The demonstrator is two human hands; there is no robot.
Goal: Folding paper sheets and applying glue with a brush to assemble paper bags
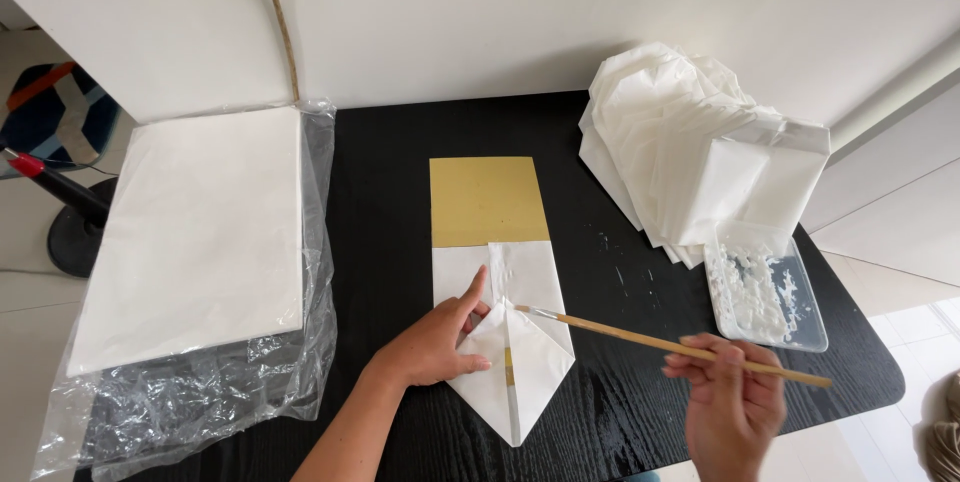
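A: Head view shows your left hand (pixel 437 342) spread flat on the folded white paper (pixel 510 342), fingers wide, the forefinger reaching up along the left flap. It grips nothing; it only pins the sheet to the black table (pixel 390 202).

B: And the right?

A: Your right hand (pixel 730 392) pinches the wooden brush (pixel 670 344) near its back end, fingers closed round the handle. The bristle tip sits at the centre seam of the paper, just beside your left fingertips. The paper lies at mid-table, its lower end folded to a point towards you, and a tan card template (pixel 487 200) sticks out from its far end.

B: How do I lay the paste well here?

A: Keep your left palm pressing so the flaps cannot spring open, and draw the bristles along the seam edge only, in a thin line. I think the tip touches the paper, but at this angle I cannot be sure. Choking up on the handle would steady the tip.

B: What lies further out?

A: To your right, near the table edge, stands a clear tray of white paste (pixel 768 294), and behind it a heap of finished white bags (pixel 680 142). Some white smears dot the table between the paper and the tray. To your left, well apart, a stack of white sheets (pixel 200 232) rests on crumpled clear plastic wrap (pixel 200 402).
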